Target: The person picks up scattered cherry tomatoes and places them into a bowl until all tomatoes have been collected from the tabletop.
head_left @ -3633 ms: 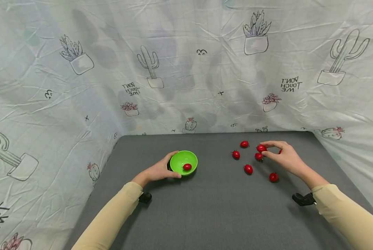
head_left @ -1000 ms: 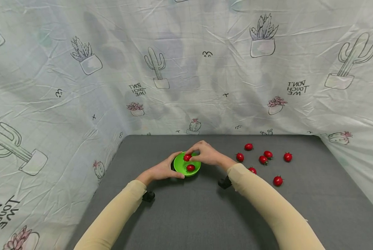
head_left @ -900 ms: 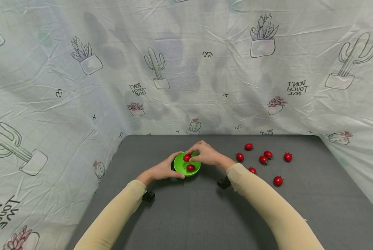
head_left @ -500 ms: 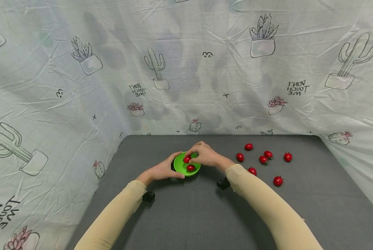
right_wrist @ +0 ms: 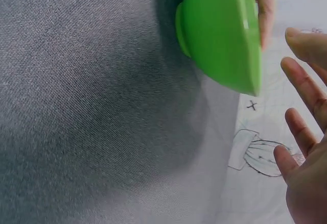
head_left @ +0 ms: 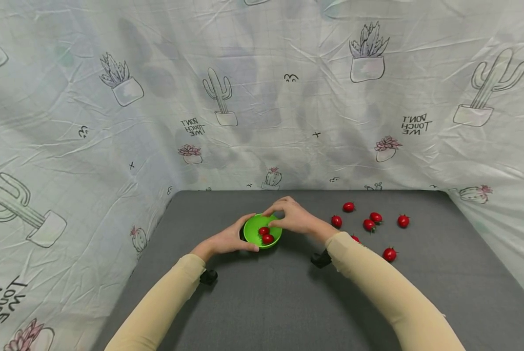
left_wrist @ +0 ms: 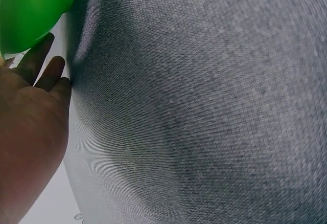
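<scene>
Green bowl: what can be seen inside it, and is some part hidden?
Inside the green bowl, two red cherry tomatoes show, one just beyond the other. The right hand covers part of the bowl's far right side; anything behind it cannot be seen.

From behind and above your grip on the green bowl [head_left: 252, 225], the head view looks forward and down, far enough back to frame your left hand [head_left: 229, 239], your right hand [head_left: 292, 218], the gray table [head_left: 262, 297] and the printed curtain [head_left: 262, 97] beyond. Rolled sideways, the left wrist view looks close past your gripping palm; the right wrist view, also rolled, faces the bowl's side nearby. All three share the bowl.
</scene>
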`<action>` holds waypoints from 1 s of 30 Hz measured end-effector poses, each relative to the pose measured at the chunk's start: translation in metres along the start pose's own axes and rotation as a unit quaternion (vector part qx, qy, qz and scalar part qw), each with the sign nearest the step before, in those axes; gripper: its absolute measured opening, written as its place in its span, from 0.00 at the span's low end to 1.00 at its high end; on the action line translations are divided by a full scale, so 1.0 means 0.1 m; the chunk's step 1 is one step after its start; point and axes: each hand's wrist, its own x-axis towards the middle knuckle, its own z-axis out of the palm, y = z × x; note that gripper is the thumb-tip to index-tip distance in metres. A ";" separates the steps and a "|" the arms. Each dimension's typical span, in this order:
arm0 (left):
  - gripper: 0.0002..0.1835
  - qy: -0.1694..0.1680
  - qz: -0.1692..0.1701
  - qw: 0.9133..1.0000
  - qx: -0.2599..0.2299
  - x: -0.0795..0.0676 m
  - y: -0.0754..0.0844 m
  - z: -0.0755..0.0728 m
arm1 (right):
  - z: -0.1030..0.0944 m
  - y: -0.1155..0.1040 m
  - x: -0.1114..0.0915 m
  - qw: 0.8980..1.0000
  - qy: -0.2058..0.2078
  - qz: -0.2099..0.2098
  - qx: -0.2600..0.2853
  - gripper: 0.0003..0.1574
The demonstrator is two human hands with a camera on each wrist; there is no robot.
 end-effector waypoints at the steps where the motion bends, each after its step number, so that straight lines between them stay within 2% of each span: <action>1: 0.57 0.001 0.001 1.000 -0.001 0.00 0.00 0.00 | -0.02 0.00 -0.02 1.000 0.004 0.002 0.008 0.20; 6: 0.59 0.006 0.005 1.000 0.001 0.01 -0.02 0.01 | -0.16 0.01 -0.18 0.999 0.024 0.012 0.039 0.21; 14: 0.61 0.009 0.001 1.000 0.015 0.01 -0.01 0.01 | -0.44 0.10 -0.51 0.997 0.054 0.035 0.051 0.20; 30: 0.64 0.001 -0.004 1.000 0.016 -0.01 0.04 0.02 | -0.87 0.34 -1.15 0.995 0.073 0.070 0.004 0.22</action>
